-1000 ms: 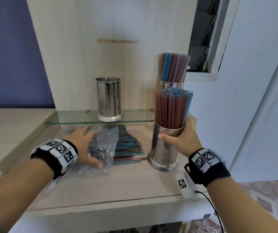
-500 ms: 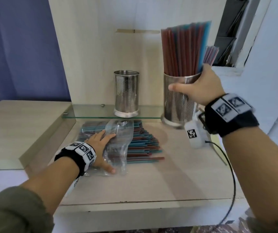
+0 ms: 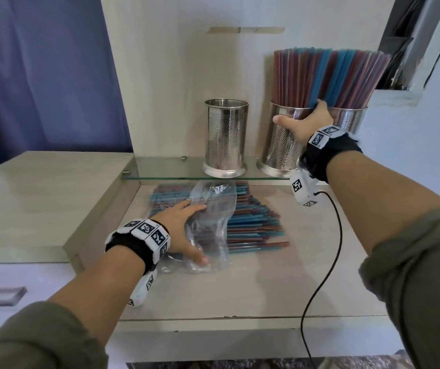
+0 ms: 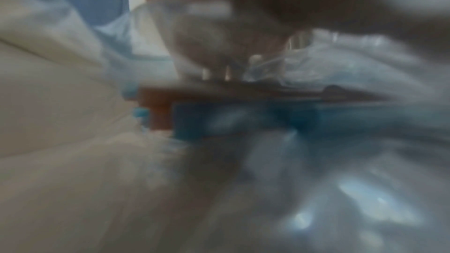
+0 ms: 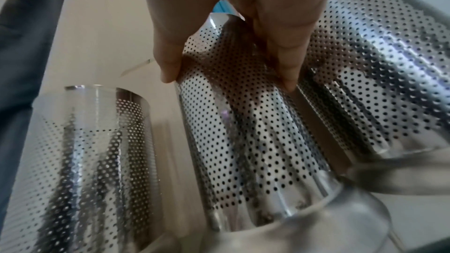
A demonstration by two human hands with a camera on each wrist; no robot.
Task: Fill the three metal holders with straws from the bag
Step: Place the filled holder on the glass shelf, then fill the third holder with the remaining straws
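Head view, pale wooden counter (image 3: 266,283), glass shelf (image 3: 160,170), blue curtain (image 3: 40,75), left grip (image 3: 184,230) flat on bag (image 3: 208,235), right grip (image 3: 306,123) holding middle holder (image 3: 280,147)

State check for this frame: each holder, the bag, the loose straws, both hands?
Left holder: empty, upright on glass shelf.
Middle holder: full of straws, gripped by right hand.
Right holder: full, upright.
Bag: lying flat, left hand resting on it.
Loose straws: lying piled on counter.
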